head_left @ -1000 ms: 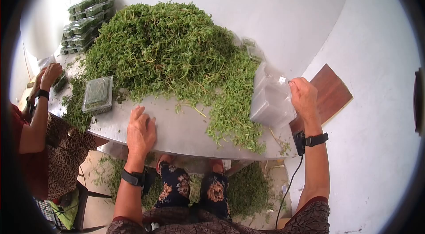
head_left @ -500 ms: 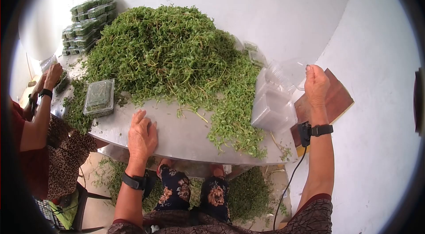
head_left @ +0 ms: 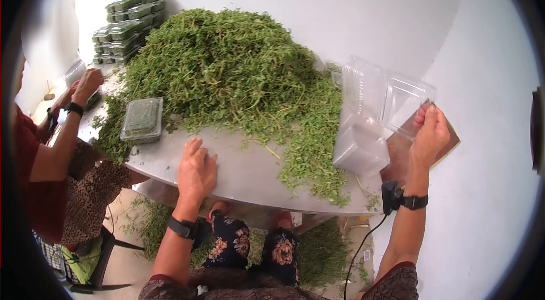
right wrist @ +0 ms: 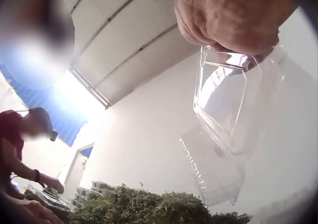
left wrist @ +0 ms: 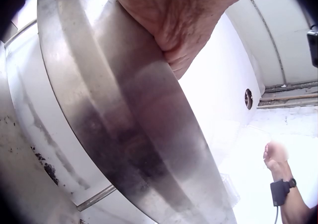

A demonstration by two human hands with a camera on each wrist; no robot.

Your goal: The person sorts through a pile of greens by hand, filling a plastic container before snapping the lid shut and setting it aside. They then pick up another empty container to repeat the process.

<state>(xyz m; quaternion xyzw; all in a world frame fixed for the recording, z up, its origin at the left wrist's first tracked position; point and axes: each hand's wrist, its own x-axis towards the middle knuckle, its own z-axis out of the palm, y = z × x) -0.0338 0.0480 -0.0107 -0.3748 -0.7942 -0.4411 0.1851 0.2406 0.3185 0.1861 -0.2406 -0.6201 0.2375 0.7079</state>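
My right hand (head_left: pixel 430 132) pinches the edge of a clear plastic clamshell container (head_left: pixel 406 101), its lid spread open above a nested stack of clear containers (head_left: pixel 360 149) at the table's right end. In the right wrist view, the transparent clamshell (right wrist: pixel 223 100) hangs below the fingers. My left hand (head_left: pixel 196 172) rests on the front edge of the metal table (head_left: pixel 244 178), fingers relaxed and holding nothing. Beyond it to the left sits a closed container full of greens (head_left: pixel 142 119). A big heap of leafy green stems (head_left: pixel 227 61) covers the table's middle and back.
Filled containers (head_left: pixel 128 27) are piled at the back left. Another person's hands (head_left: pixel 89 85) work at the left end of the table. A brown board (head_left: pixel 448 147) lies beyond the right end, and more greens (head_left: pixel 323 249) are on the floor.
My right hand has moved right, drawing the clamshell out from the stacked containers, and its lid has swung open. The left hand stays on the table edge. The head view has shifted slightly.
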